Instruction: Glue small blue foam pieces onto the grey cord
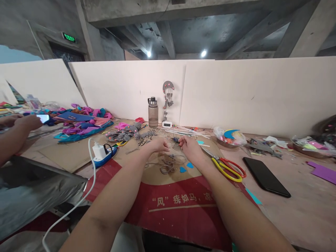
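Our left fingers (166,144) are bent in close together, but we cannot tell if they pinch something thin. Our right fingers (183,140) curl in too, with their tips at a small dark bit (175,139); we cannot tell if they grip it. The dark bit is between our two hands, low over the worktop (309,210). Just below our hands lie loops of cord (168,168) and loose blue bits (182,169). The scissors (221,169) lie by our right arm. Farther left is a grey heap (123,133). Past our hands, a grey moon (168,86) with dangling bits is up against the white board (126,87). It looks all made, we think. The cord and blue bits lie loose, so we judge the work is only partly done.
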{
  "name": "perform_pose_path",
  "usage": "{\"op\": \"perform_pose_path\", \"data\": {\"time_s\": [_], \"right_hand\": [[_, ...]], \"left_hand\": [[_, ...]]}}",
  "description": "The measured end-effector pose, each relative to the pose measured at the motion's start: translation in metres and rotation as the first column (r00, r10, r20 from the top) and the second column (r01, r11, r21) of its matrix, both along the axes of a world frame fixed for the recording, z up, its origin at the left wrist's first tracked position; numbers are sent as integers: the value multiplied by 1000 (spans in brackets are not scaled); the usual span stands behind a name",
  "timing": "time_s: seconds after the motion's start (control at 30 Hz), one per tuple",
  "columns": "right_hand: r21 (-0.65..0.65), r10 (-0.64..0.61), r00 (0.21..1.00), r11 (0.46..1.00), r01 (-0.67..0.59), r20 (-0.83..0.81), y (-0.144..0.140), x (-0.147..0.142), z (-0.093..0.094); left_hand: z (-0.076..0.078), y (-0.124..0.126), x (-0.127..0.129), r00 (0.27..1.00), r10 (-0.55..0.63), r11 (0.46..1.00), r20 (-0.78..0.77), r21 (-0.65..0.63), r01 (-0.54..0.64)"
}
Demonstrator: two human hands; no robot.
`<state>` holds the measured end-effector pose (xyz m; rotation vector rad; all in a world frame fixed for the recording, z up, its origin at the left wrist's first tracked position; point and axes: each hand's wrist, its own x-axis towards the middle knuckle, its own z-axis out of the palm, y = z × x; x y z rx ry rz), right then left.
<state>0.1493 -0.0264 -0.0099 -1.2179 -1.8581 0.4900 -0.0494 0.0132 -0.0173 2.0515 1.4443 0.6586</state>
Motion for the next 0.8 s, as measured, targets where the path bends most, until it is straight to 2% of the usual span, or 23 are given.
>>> {"op": "perform_pose_path", "data": {"time_s": [0.1,0.2,0.3,0.5,0.57,0.67,0.8], "right_hand": [[20,-12,999,1000,11,38,3,0,-3],[70,-31,998,997,28,49,3,2,-2],[109,-57,992,993,45,114,5,2,-6],[76,-62,935,996,38,349,8,-1,-18],[89,-66,928,995,36,367,7,-2,-17],[94,-72,918,995,38,391,3,-3,-13],[24,-7,931,1000,-2,366,0,-4,-10]], "left_hand": [[-12,1,11,996,-43,996,-79,-82,37],[-19,2,20,994,-66,994,-92,-93,57],[-21,1,24,992,-80,994,-99,-79,72],[-20,1,24,995,-66,998,-69,-10,65],[-18,1,23,997,-78,997,-20,-23,78],[-12,0,20,985,-111,993,131,-21,114],[2,-7,17,932,-142,989,334,5,148]]}}
